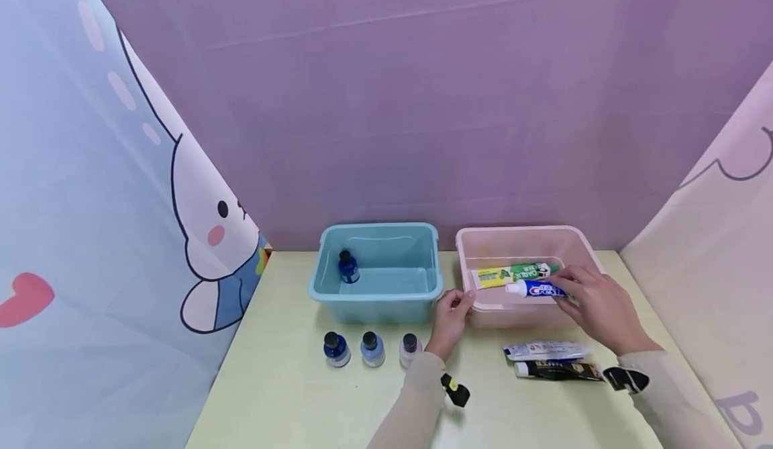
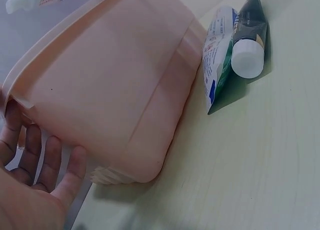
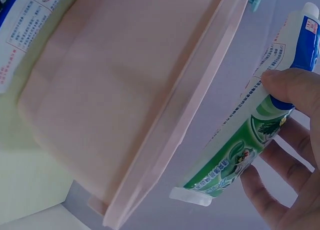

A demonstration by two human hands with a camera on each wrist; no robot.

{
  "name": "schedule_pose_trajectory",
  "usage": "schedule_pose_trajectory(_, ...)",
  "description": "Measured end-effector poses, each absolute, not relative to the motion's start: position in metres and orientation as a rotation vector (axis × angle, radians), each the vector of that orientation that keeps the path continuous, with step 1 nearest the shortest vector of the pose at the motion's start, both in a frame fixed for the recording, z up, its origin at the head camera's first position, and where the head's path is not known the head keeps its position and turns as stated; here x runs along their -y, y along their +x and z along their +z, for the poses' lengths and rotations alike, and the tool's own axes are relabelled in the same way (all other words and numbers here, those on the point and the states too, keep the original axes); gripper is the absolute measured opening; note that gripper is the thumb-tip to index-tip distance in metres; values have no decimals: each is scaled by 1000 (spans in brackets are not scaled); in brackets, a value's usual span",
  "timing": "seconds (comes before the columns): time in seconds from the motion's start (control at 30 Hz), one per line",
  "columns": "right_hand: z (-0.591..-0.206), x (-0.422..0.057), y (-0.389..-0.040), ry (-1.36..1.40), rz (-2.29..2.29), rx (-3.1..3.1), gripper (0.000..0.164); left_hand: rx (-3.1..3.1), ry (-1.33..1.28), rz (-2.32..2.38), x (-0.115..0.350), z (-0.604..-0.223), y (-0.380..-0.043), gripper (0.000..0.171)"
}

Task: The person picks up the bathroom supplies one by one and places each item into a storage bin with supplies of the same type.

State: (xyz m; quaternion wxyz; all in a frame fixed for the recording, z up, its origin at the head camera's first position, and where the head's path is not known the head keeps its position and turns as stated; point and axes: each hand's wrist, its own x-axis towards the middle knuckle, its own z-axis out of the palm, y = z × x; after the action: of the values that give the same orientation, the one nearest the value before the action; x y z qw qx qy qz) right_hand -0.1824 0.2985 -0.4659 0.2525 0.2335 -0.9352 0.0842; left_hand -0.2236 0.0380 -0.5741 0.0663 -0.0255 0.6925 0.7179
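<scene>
My right hand [image 1: 598, 305] pinches a blue, white and green toothpaste tube [image 1: 540, 289] over the pink bin [image 1: 513, 318], its white cap pointing left. The right wrist view shows thumb and fingers on either side of this tube [image 3: 250, 130], above the bin's rim. A yellow-and-green toothpaste tube [image 1: 507, 275] lies inside the pink bin. With its fingers at the near left corner, my left hand [image 1: 449, 321] holds the pink bin by the rim. On the table before the bin lie a white toothpaste tube [image 1: 543, 350] and a black one [image 1: 561, 370] with a white cap.
Left of the pink bin stands a blue bin [image 1: 380, 311] with a dark blue bottle [image 1: 348, 268] inside. A dark blue bottle [image 1: 337, 351], a light blue bottle [image 1: 372, 351] and a pale bottle [image 1: 409, 352] stand before it. Fabric walls [image 1: 423, 100] enclose the table.
</scene>
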Motion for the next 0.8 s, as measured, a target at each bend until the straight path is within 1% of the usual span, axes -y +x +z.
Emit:
schedule_pose_trajectory(0.23,-462,-298,-195,654,217,2578,40,-2088,-115,2149,-38,-573,-223,23)
schedule_pose_trajectory(0.57,-461,-303,-212,697,210,2570,38,-2069,-118,2165,-38,-572,-223,30)
schedule_pose_trajectory(0.8,-463,-308,-222,721,204,2584,36,-2084,-149,2133,-39,-573,-224,27)
